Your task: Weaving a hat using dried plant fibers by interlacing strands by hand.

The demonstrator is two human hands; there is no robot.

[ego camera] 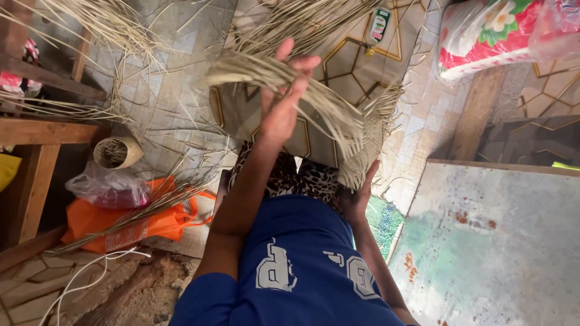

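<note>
Far left I see a small woven basket [117,152] lying by an orange bag [145,223]. My left hand [284,96] is raised, fingers closed around a bundle of dry straw strands [302,90]. Right of it, my right hand [357,196] cups the woven mat piece [362,151] from beneath.

Pale tiled floor [169,102] with loose straw, wooden bench [36,133] at left, weathered painted board [495,241] at right.
</note>
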